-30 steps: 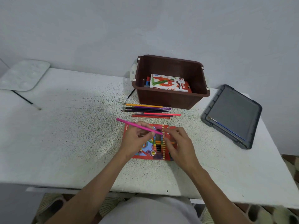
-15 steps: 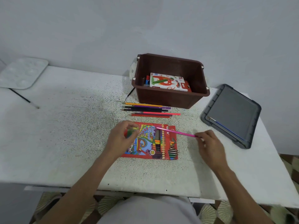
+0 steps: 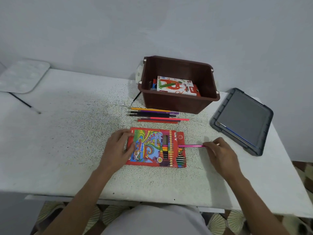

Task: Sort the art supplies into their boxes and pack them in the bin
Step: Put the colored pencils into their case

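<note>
Item: table, white top, flecked all over with fine black specks, thickest in the middle before me. A thin dark crack ran across it toward the far side.
Item: wall, pale grey-blue and plain, rising from the table's far edge.
Item: grey lid, rectangular, with rounded corners and a raised rim, lying flat and askew at the table's right edge.
Item: floor, seen below the table's near edge on both sides of me, patterned in cream fans on brown.
Item: my white garment, at the bottom of view, under the near edge.
</note>
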Motion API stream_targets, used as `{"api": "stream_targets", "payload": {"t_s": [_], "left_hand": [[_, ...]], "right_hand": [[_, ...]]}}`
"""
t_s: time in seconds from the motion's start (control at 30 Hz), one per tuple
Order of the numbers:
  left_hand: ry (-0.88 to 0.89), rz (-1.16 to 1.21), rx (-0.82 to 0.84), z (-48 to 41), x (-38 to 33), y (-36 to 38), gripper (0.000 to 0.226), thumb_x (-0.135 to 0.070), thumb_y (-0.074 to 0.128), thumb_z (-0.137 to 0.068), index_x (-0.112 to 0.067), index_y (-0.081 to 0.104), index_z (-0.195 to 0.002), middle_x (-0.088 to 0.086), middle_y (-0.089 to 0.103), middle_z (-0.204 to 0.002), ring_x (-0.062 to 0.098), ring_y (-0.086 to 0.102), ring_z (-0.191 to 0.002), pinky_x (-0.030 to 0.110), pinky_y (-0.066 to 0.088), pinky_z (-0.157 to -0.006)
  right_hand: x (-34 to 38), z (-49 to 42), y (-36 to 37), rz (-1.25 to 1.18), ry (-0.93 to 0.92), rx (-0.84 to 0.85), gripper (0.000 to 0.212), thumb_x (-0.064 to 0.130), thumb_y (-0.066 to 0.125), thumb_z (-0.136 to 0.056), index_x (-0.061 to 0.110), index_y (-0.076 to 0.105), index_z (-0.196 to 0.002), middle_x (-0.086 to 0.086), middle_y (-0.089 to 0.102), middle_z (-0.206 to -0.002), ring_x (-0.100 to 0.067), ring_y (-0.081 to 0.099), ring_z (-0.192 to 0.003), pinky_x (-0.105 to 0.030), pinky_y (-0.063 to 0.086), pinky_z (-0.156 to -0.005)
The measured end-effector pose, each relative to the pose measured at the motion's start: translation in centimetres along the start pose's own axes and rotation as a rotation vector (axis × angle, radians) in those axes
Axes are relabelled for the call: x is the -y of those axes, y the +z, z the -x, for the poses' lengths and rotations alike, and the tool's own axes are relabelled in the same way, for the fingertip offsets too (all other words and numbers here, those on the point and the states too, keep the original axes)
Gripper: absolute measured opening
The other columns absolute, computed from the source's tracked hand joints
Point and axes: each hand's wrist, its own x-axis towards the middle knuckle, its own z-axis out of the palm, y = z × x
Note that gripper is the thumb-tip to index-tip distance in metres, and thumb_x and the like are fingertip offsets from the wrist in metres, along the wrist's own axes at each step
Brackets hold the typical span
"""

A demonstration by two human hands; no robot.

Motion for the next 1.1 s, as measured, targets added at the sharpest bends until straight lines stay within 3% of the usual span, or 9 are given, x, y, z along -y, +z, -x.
{"api": "stream_targets", "payload": {"t_s": [0.17,0.37,0.53,0.67,0.77,0.87,0.93,1.1], "left_hand": [[-0.010,-0.001,0.007,0.0,-0.1,-0.1,0.033,-0.024,0.069,-0.090,-0.010,0.062,-0.119,0.008,0.056,-0.130,0.021,0.050,-0.118,0.040,0.042,-0.097],[-0.020,-0.007,0.013,0.0,-0.4,-0.2,0.039,-0.036,0.057,-0.088,-0.009,0.063,-0.117,0.008,0.057,-0.127,0.021,0.052,-0.116,0.039,0.042,-0.096],[-0.041,0.016,0.008,-0.6,-0.2,-0.3,0.029,-0.027,0.064,-0.091,-0.011,0.062,-0.115,0.006,0.059,-0.120,0.021,0.054,-0.109,0.043,0.046,-0.093],[-0.065,-0.076,-0.050,-2.2,-0.3,-0.2,0.019,-0.025,0.061,-0.094,-0.016,0.063,-0.110,0.001,0.062,-0.108,0.020,0.057,-0.101,0.037,0.032,-0.095],[-0.066,-0.122,-0.072,-4.0,-0.9,-0.1,0.017,-0.024,0.059,-0.095,-0.017,0.066,-0.109,0.000,0.064,-0.108,0.020,0.057,-0.103,0.038,0.032,-0.096],[-0.003,-0.165,-0.047,-5.9,-1.8,-0.1,0.021,-0.019,0.059,-0.094,-0.016,0.070,-0.113,0.000,0.067,-0.111,0.022,0.060,-0.103,0.040,0.036,-0.096],[0.020,-0.229,-0.005,-7.0,-2.4,-0.1,0.024,-0.019,0.058,-0.095,-0.017,0.069,-0.117,0.001,0.068,-0.115,0.023,0.062,-0.103,0.041,0.039,-0.095],[-0.051,-0.354,0.026,-8.4,-3.0,0.3,0.022,-0.024,0.057,-0.095,-0.019,0.066,-0.115,0.002,0.069,-0.108,0.024,0.063,-0.100,0.039,0.040,-0.092]], "right_hand": [[4.1,-0.3,2.0,-0.118,-0.126,0.042,0.023,0.004,0.073,-0.083,0.008,0.075,-0.106,-0.009,0.057,-0.078,-0.026,0.054,-0.063,-0.029,0.041,-0.048],[6.0,0.0,3.8,-0.216,-0.094,0.049,0.032,0.000,0.067,-0.087,0.003,0.067,-0.118,-0.013,0.061,-0.091,-0.028,0.061,-0.074,-0.037,0.053,-0.055],[5.3,0.3,4.3,-0.276,-0.081,0.040,0.029,0.000,0.062,-0.091,0.005,0.068,-0.119,-0.010,0.060,-0.095,-0.026,0.060,-0.082,-0.036,0.052,-0.064],[5.2,0.4,4.8,-0.301,-0.065,0.035,0.030,-0.003,0.062,-0.089,0.004,0.069,-0.117,-0.010,0.060,-0.096,-0.026,0.059,-0.085,-0.032,0.050,-0.068],[5.3,0.4,5.0,-0.330,-0.049,0.025,0.031,-0.004,0.061,-0.089,0.005,0.068,-0.118,-0.008,0.059,-0.097,-0.025,0.058,-0.086,-0.030,0.049,-0.068],[5.2,0.4,4.9,-0.420,-0.019,0.044,0.039,-0.003,0.053,-0.093,0.008,0.062,-0.129,-0.007,0.056,-0.105,-0.021,0.058,-0.092,-0.032,0.051,-0.072],[5.0,0.2,4.7,-0.470,0.021,0.075,0.045,0.000,0.049,-0.095,0.016,0.055,-0.137,-0.003,0.054,-0.107,-0.015,0.057,-0.095,-0.025,0.049,-0.074],[5.1,-0.1,4.5,-0.520,0.078,0.114,0.046,0.006,0.046,-0.099,0.023,0.048,-0.142,0.001,0.053,-0.109,-0.010,0.055,-0.099,-0.029,0.051,-0.078]]}}
